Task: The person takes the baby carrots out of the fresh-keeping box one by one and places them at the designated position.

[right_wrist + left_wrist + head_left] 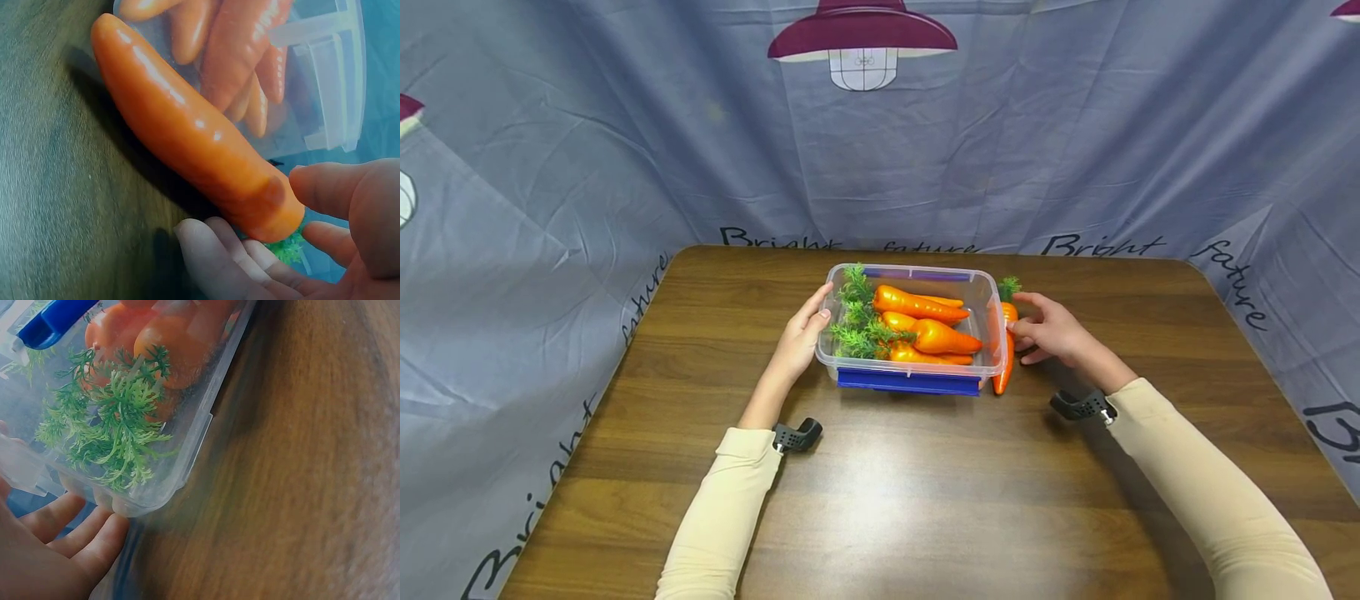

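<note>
An open clear plastic box (910,372) with blue side latches holds several orange carrots (943,337), their feathery green tops (856,310) at its left end. My left hand (800,337) touches that end, thumb near the rim; in the left wrist view its fingertips (111,531) meet the outside of a lower corner. Another carrot (187,131) lies outside, along the box's right end. Around its leafy end is my right hand (1051,332), fingers spread, the thumb (325,187) at one side and the fingers at the other. Whether they press on it is unclear.
A brown wooden table (910,500) bears everything. Behind it and at both sides hang grey-blue curtains (880,167) printed with lamps and lettering. Each wrist wears a black camera strap, the left one (799,435) and the right one (1078,406).
</note>
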A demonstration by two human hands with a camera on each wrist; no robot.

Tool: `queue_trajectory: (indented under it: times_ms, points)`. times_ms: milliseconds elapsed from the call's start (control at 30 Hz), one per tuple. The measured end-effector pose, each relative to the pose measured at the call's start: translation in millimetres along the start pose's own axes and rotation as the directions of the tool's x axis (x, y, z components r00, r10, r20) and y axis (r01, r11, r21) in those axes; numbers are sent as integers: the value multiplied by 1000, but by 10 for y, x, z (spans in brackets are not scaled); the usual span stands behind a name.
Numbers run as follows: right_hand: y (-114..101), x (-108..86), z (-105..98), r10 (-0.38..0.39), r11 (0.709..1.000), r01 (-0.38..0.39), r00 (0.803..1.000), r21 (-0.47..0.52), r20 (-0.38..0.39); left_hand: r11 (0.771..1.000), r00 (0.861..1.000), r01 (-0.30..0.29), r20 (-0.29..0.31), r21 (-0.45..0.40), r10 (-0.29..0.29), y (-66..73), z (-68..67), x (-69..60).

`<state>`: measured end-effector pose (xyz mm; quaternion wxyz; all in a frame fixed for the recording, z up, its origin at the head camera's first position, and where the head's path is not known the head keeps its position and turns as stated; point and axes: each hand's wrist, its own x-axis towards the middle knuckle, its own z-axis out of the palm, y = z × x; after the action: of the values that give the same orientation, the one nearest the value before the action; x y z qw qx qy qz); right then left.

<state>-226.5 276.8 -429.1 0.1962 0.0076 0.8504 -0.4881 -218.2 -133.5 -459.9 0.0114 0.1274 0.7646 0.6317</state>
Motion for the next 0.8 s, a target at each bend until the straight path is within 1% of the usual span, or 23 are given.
queue_trajectory:
  times_ms: [200,367,567,800]
  points:
    - [11,-14,-34,-5,1000,5,1000,-3,2,1000,1000,6,0,1,-6,25,0,-5]
    - [33,0,16,0,1000,0,1000,-6,14,1000,1000,19,-7,10,-19,36,-1,-22]
    - [15,40,83,-5,1000,5,1000,30,16,1000,1000,19,-1,14,-19,30,1,-30]
    - [-5,46,73,-7,999,6,1000,34,13,1000,1000,12,-2,18,-12,40,0,-13]
